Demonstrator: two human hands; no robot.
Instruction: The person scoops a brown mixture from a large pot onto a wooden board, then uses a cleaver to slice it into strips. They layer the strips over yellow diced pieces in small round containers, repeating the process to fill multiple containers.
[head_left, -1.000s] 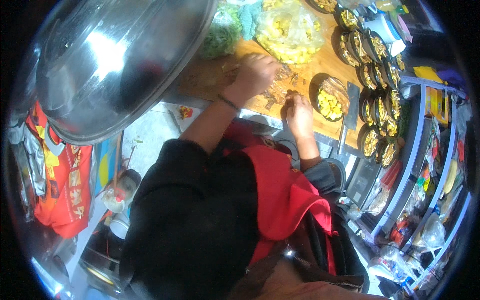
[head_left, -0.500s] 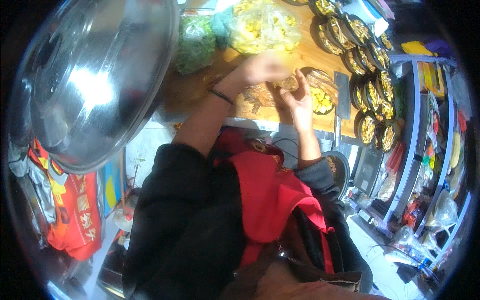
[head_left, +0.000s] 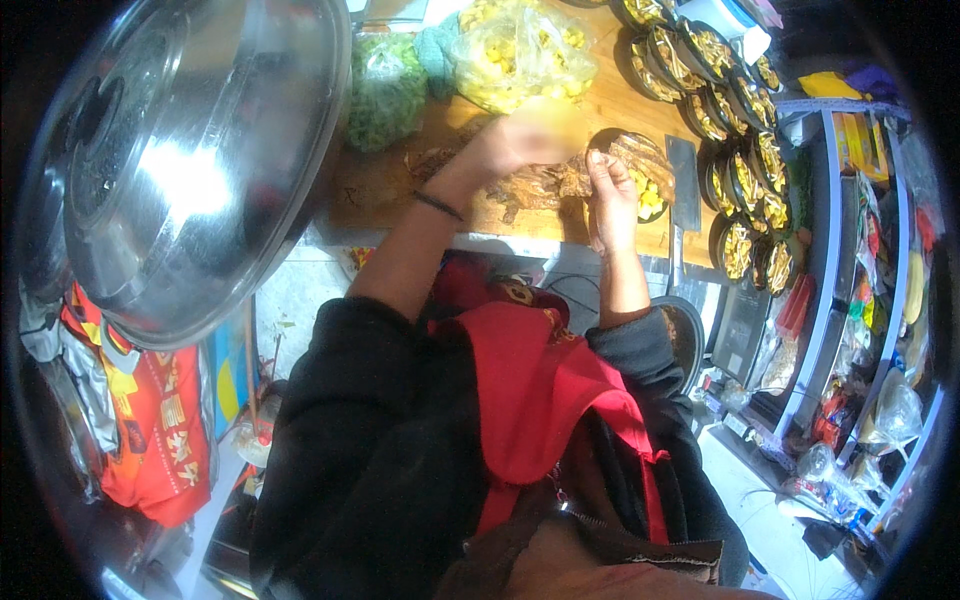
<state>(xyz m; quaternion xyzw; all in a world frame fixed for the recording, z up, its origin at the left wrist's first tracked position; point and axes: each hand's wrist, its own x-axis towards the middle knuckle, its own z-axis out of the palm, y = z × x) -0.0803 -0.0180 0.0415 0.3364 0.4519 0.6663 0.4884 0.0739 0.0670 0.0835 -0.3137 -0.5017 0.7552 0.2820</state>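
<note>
My left hand [head_left: 505, 145] is above the wooden board, its fingers smeared by a pale yellow blur. Close beside it, my right hand [head_left: 612, 195] has thumb and fingers closed on the edge of a brown slice of cooked meat [head_left: 574, 182]. More brown meat [head_left: 530, 190] lies on the board below my left hand. Just right of my right hand stands a dark bowl holding yellow cubes [head_left: 652, 197] with brown slices [head_left: 640, 155] laid on them. A cleaver [head_left: 684, 185] rests flat to the right of that bowl, handle toward me.
Several filled dark bowls [head_left: 740, 180] crowd the board's right side, some stacked. Clear bags of yellow pieces [head_left: 520, 65] and green vegetables [head_left: 385, 90] stand at the back. A large shiny metal lid [head_left: 200, 190] rises at left; a cluttered shelf rack [head_left: 830, 260] stands at right.
My right hand's fingers have come together from a spread pose, and the hand has shifted slightly right. My left hand stays in nearly the same place.
</note>
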